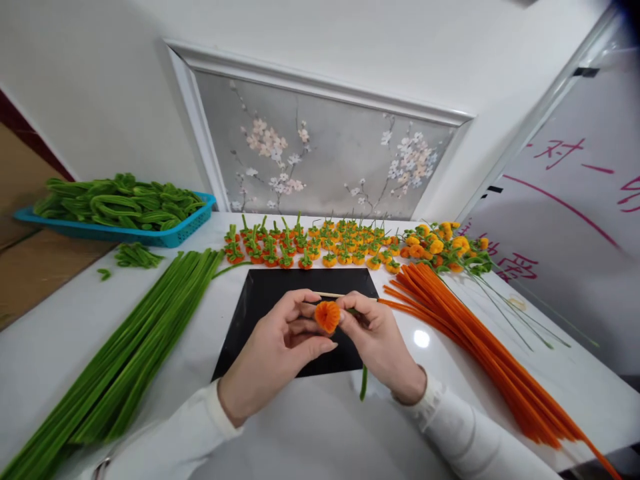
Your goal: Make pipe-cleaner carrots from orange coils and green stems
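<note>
An orange ribbed, cup-shaped piece of fuzzy pipe cleaner [327,317] is above the black mat [245,320]. My right hand [383,340] pinches it at its right edge between thumb and index finger. A green pipe cleaner [363,383] hangs below that hand; its upper part is hidden by the fingers. My left hand [275,353] is just left of the orange piece, fingers curved behind it and thumb held apart below. A thin wooden stick [330,295] runs behind the fingertips of both hands; whether either hand grips it I cannot tell.
Long green pipe cleaners [135,347] lie left, orange ones [475,347] right. Rows of small orange and yellow pumpkin shapes [345,250] stand along the back. A blue basket [170,237] holds green bundles. Yellow-orange flowers [440,243] with stems lie back right.
</note>
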The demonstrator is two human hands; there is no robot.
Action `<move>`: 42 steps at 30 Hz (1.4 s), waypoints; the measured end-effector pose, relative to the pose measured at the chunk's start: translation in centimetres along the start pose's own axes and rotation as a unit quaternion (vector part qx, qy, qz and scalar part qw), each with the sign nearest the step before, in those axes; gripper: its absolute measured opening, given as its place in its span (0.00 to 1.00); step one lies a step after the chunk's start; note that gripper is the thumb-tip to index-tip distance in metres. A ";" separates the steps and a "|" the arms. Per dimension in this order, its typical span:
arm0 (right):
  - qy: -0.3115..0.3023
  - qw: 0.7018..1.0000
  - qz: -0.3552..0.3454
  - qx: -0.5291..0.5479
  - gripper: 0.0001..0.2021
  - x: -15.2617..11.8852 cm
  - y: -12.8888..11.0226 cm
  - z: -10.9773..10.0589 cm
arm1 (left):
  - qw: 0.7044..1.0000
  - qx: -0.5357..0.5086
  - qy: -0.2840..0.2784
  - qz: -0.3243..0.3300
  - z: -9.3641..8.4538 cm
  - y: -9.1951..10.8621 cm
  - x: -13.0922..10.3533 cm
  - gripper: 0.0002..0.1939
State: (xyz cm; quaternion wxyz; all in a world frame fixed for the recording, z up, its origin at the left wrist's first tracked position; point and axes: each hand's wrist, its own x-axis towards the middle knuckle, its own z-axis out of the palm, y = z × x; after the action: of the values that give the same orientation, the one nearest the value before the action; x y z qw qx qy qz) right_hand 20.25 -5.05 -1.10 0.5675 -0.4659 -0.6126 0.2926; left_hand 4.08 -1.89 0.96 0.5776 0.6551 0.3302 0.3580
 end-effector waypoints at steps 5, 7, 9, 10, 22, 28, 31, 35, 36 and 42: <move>-0.006 1.000 0.000 -0.008 0.08 -0.2 -0.1 0.3 | 0.998 0.046 0.025 0.044 0.2 -0.3 -0.4 0.13; -0.016 1.000 0.012 0.008 0.08 -0.2 -0.3 0.2 | 0.996 0.064 0.015 0.055 0.1 -0.3 -0.6 0.11; -0.032 0.998 0.030 0.034 0.09 -0.1 -0.5 0.1 | 0.994 0.086 0.010 0.068 -0.1 -0.3 -0.7 0.10; -0.041 0.997 0.039 0.046 0.09 0.0 -0.5 0.1 | 0.992 0.099 0.010 0.074 -0.2 -0.3 -0.7 0.09; 0.006 0.986 -0.126 -0.110 0.07 -0.3 -0.7 -0.7 | 0.957 -0.180 -0.180 -0.142 -1.1 0.4 0.2 0.23; -0.004 0.954 -0.221 -0.204 0.09 -0.5 -0.6 -0.9 | 0.958 -0.228 -0.077 -0.159 -1.0 0.4 0.1 0.14; -0.038 0.944 -0.240 -0.223 0.11 -0.5 -0.5 -1.0 | 0.967 -0.210 -0.065 -0.128 -1.2 -0.2 0.3 0.11; -0.077 0.953 -0.199 -0.215 0.11 -0.4 -1.0 -1.1 | 0.993 -0.083 -0.073 -0.034 -1.8 -0.8 0.8 0.07; -0.078 0.958 -0.177 -0.210 0.10 -0.4 -1.1 -1.1 | 0.996 -0.037 -0.076 0.000 -1.9 -0.8 0.9 0.06; -0.091 0.973 -0.048 -0.209 0.09 -0.4 -1.8 -0.6 | 0.948 0.187 -0.100 0.236 -2.7 -0.5 1.0 0.09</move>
State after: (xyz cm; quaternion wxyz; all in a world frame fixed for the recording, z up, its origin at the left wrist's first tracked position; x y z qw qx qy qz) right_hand 20.41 -6.25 0.41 0.4130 -0.5161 -0.7305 0.1715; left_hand 2.31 0.46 0.72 0.3742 0.8427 0.1677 0.3488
